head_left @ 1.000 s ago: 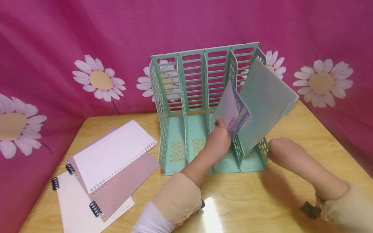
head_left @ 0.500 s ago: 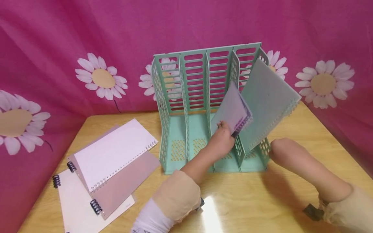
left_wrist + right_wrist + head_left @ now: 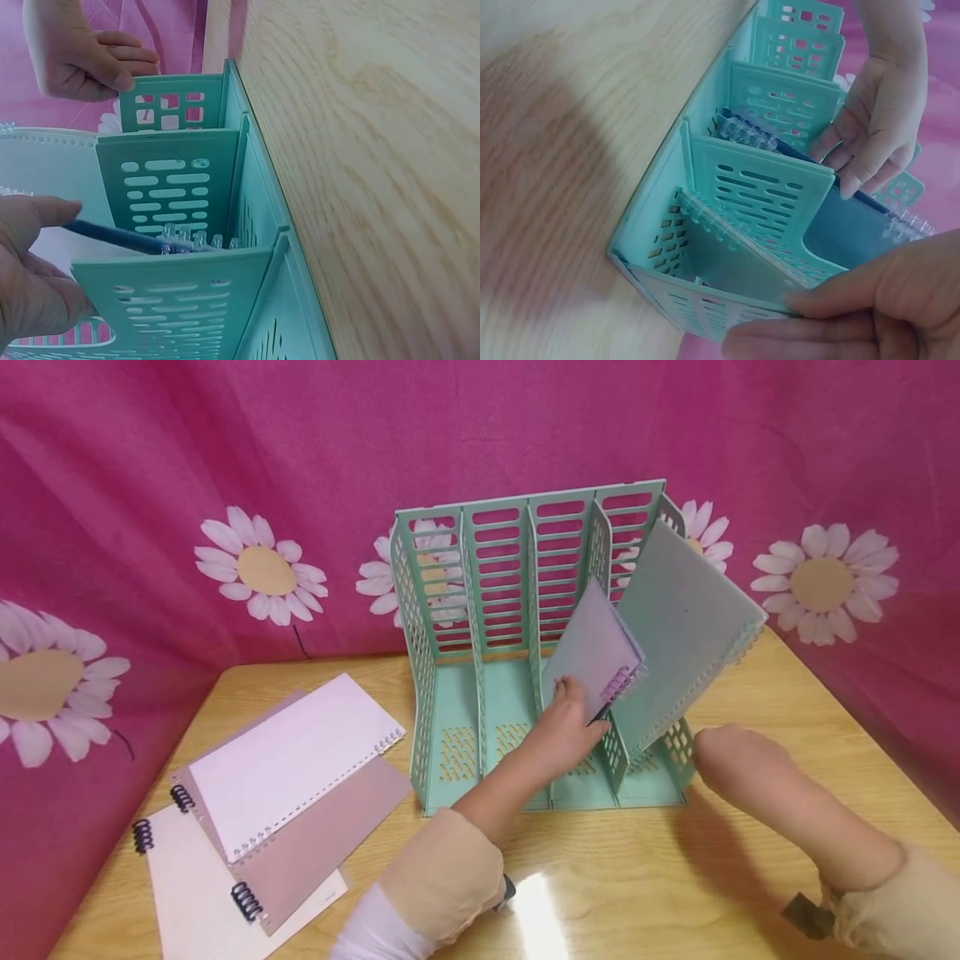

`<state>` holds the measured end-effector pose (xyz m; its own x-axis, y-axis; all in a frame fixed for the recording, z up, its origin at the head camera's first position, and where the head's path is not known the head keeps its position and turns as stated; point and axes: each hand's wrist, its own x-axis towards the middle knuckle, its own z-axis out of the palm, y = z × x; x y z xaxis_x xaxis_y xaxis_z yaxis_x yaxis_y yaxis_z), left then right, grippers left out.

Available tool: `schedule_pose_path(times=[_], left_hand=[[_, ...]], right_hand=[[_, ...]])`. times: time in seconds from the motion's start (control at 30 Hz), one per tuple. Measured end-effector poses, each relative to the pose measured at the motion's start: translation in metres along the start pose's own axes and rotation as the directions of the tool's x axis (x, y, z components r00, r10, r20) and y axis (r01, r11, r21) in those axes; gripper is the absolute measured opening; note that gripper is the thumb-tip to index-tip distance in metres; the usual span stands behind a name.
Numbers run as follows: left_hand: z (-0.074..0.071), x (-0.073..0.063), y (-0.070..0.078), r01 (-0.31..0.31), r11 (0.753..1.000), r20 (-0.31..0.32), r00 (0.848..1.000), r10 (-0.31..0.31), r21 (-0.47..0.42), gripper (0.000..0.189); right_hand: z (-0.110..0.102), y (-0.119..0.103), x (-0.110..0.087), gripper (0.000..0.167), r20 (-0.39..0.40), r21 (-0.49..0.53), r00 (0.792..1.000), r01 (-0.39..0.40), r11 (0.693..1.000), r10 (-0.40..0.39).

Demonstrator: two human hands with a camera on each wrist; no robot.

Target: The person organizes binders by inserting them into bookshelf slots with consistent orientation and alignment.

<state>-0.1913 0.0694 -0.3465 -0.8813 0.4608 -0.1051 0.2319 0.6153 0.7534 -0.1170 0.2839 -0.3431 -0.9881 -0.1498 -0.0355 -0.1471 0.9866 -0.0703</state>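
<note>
A mint-green file organizer (image 3: pixel 452 689) with several upright compartments stands on the table. My left hand (image 3: pixel 562 731) pinches a small lilac spiral notebook (image 3: pixel 592 643) tilted in the second compartment from the right. In the right wrist view, the dark blue back (image 3: pixel 832 217) of this notebook shows, and its coil (image 3: pixel 746 131) reaches down near the compartment floor. A larger pale spiral notebook (image 3: pixel 678 631) leans in the rightmost compartment, its upper corner sticking out past the side wall. My right hand (image 3: pixel 735 760) grips the front edge of the organizer's right side wall (image 3: pixel 172 105).
Left of the organizer lie a white spiral notebook (image 3: pixel 300 760), a mauve one (image 3: pixel 337 822) under it, and a cream one (image 3: pixel 195 877) at the bottom, overlapping on the wooden table (image 3: pixel 615 877). A pink flowered cloth (image 3: pixel 480 427) hangs behind.
The lilac notebook's two sides, spread apart earlier with a purple patterned face showing, have come together in my left hand. My right hand has stayed at the side wall.
</note>
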Motion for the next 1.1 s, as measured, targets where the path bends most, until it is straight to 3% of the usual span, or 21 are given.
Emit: schedule_pose_path(times=[0.27,0.6,0.87,1.0,1.1], left_hand=[[-0.011,-0.012,-0.003,-0.058,0.998,-0.005,0.998,0.058,0.000,0.085],[-0.039,-0.031,-0.006,-0.055,0.987,0.022,0.998,0.052,0.154,0.075],[-0.068,-0.052,-0.027,-0.055,0.982,-0.054,0.996,0.066,0.181,0.080],[-0.082,-0.065,-0.039,-0.039,0.990,-0.102,0.993,0.053,0.133,0.081],[-0.094,-0.076,-0.051,-0.018,0.995,-0.136,0.990,0.031,0.096,0.082]], right_hand=[[-0.019,-0.006,-0.004,0.029,0.003,-0.007,1.000,-0.007,1.000,0.007],[-0.034,-0.020,-0.008,0.028,-0.059,-0.032,0.998,-0.033,0.999,0.032],[-0.043,-0.036,-0.005,0.027,-0.136,-0.075,0.991,0.003,0.997,-0.013],[-0.042,-0.048,-0.006,0.025,-0.177,-0.118,0.983,0.025,0.993,-0.046],[-0.040,-0.065,-0.004,0.034,-0.211,-0.141,0.974,0.054,0.989,-0.083]])
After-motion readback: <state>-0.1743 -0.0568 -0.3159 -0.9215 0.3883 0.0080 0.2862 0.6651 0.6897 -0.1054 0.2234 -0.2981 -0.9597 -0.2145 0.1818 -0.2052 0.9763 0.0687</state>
